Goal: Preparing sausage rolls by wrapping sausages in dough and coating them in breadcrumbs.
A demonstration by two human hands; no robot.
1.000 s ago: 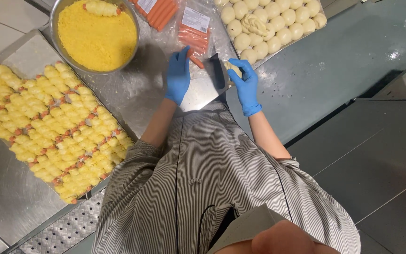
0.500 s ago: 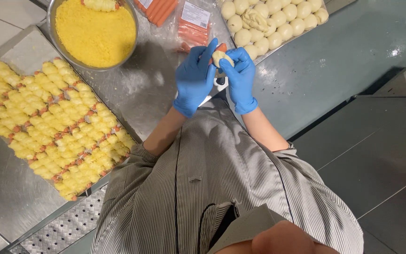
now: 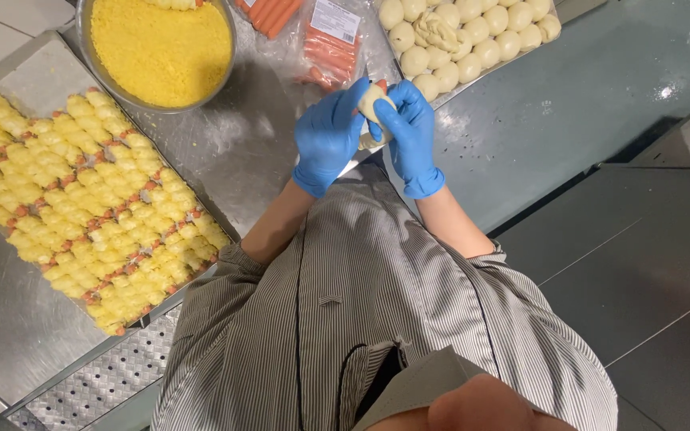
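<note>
While both forearms reach forward from the striped sleeves and bend toward each other, the two blue-gloved hands meet over the far middle of the steel table [image 3: 265, 152]. The left hand [image 3: 327, 136] is cupped, fingers curled round the near side of a pale piece of dough [image 3: 375, 102] with an orange sausage tip showing at its top. The right hand [image 3: 409, 128] closes on the same piece from the other side, thumb and fingers pinching it, wrist angled inward. Both hands grip it firmly, held just above the table's surface near the front edge of the tray of dough balls [image 3: 473, 40] at the far right corner. Packs of sausages [image 3: 331, 44] lie just beyond the hands. A round metal bowl of yellow crumbs [image 3: 161, 48] stands toward the far left, and a tray of crumbed rolls [image 3: 81, 199] fills the left edge.
</note>
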